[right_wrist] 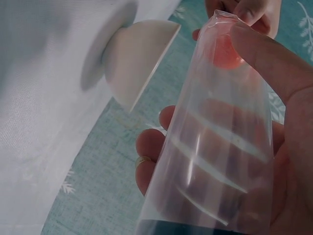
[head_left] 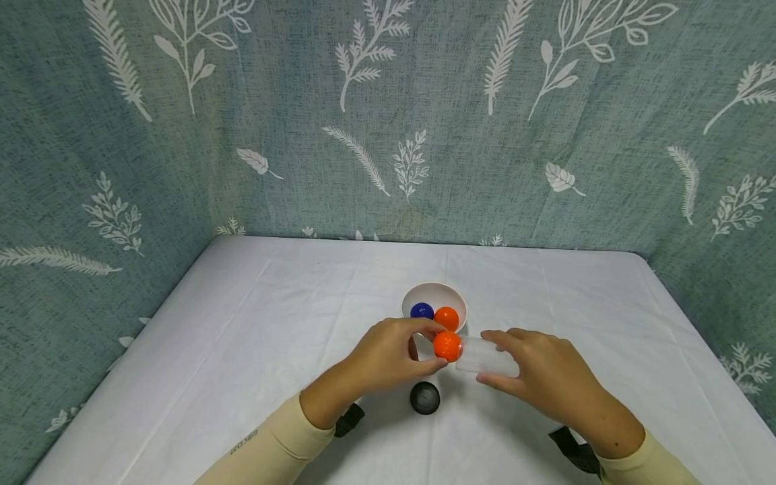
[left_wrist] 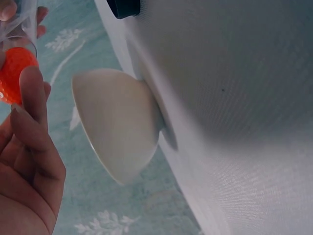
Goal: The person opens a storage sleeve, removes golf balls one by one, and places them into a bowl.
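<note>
An orange ball point(head_left: 447, 346) is pinched between the thumb and fingers of my left hand point(head_left: 388, 353), right at the mouth of a clear plastic container point(head_left: 485, 357). My right hand point(head_left: 539, 370) grips that container, which lies sideways with its mouth toward the ball. Through the clear plastic in the right wrist view, the orange ball point(right_wrist: 227, 51) shows at the far end. Just behind the left hand stands a white bowl point(head_left: 436, 289) holding a blue ball point(head_left: 422, 310) and a second orange ball point(head_left: 446, 318).
A round black lid point(head_left: 425, 398) lies on the white-covered table point(head_left: 273, 337), nearer to me than the hands. Teal leaf-patterned cloth point(head_left: 291, 135) hangs behind the table and along its sides.
</note>
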